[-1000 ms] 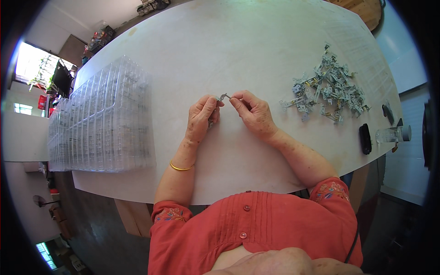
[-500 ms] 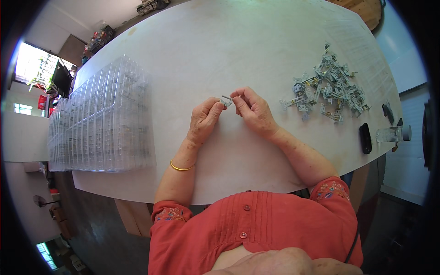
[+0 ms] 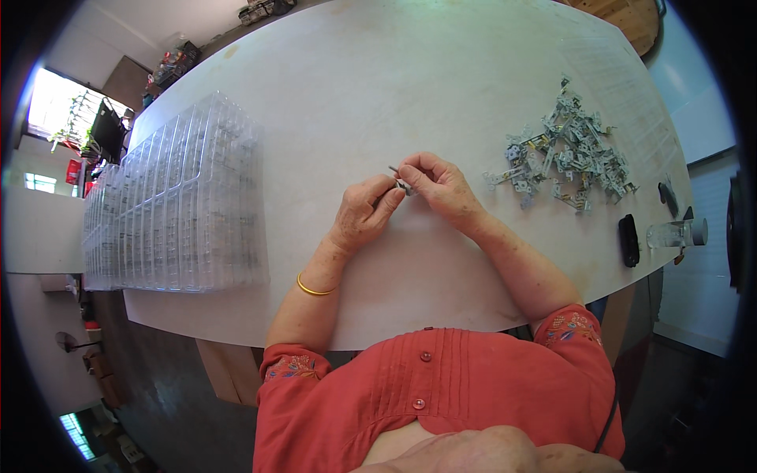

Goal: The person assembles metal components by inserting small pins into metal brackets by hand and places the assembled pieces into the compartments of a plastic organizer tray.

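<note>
Hands (image 3: 365, 211) closer together than before, both pinched: left on metal part (image 3: 404, 188), right on thin rod (image 3: 393, 168)

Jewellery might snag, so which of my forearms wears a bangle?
Your left forearm: a gold-coloured bangle circles it, while your right forearm shows none.

This looks like an assembly workshop, shown by the broad pale worktop (image 3: 355, 87) with its heap of metal parts (image 3: 582, 150) and stacked clear plastic trays (image 3: 181, 201)
</note>
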The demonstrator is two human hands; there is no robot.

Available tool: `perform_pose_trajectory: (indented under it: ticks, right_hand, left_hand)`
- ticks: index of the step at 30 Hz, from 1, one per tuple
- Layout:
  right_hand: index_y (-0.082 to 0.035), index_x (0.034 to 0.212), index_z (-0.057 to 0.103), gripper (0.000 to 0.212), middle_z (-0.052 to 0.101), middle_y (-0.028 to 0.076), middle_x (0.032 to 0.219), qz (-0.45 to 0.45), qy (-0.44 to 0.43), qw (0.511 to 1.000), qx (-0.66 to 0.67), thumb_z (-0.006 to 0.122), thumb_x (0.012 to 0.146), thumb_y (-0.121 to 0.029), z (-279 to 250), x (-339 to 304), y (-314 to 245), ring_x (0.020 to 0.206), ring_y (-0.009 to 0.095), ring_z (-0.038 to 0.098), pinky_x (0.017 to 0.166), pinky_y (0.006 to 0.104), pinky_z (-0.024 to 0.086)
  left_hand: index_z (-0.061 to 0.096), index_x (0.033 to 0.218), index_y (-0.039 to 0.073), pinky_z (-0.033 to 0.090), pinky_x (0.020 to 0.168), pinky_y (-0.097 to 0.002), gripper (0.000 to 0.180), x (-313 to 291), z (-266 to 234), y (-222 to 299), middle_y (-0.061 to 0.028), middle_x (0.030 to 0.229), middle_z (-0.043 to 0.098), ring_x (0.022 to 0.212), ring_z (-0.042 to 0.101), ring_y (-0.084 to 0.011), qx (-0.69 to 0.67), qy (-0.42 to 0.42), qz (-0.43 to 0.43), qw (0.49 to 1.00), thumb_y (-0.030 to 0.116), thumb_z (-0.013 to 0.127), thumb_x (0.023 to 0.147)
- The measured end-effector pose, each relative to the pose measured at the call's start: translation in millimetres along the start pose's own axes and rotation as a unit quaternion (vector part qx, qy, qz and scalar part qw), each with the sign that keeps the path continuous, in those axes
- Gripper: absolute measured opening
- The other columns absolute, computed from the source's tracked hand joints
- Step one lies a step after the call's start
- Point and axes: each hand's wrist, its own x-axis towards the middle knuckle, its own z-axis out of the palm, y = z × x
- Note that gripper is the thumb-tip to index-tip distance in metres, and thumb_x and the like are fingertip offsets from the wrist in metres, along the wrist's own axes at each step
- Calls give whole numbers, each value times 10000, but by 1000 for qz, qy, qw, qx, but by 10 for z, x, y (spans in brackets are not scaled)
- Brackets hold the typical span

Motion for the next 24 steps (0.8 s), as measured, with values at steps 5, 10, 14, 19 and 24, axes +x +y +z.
perform_pose_trajectory:
  ticks: [5,10,14,19,24]
  right_hand:
    - [-53,1046,599,205,610,-21,945,-104,64,990,73,568,1001,-250,55,25,55,918,62,540,824,232,447]
    - [-55,1048,591,193,610,-11,947,-88,38,992,75,553,1009,-241,22,42,74,919,64,539,834,244,456]
    - [-47,1008,597,195,617,-6,871,-42,9,999,-1,551,1009,-236,35,-2,35,808,62,558,765,248,487]
    - [-34,980,594,198,623,3,824,-35,7,999,17,549,1010,-225,14,15,103,727,64,572,691,236,500]
    - [-33,969,591,194,633,18,825,-39,48,995,84,544,1011,-216,-6,52,71,751,77,608,700,240,525]
  left_hand:
    - [593,863,-4,374,514,-308,156,-5,59,30,-99,657,495,548,432,-187,39,-1,55,998,130,651,920]
    - [585,815,13,394,491,-334,150,3,47,18,-97,657,538,530,495,-222,85,86,22,992,109,669,892]
    - [589,817,21,399,492,-325,139,21,77,-13,-81,655,542,530,499,-208,97,112,39,988,105,672,891]
    - [609,946,11,415,524,-277,119,22,62,5,-60,706,591,578,503,-137,108,70,54,990,106,671,910]
    - [598,1074,-6,478,592,-294,243,-15,22,4,-91,798,643,649,590,-139,23,71,-53,996,200,614,945]
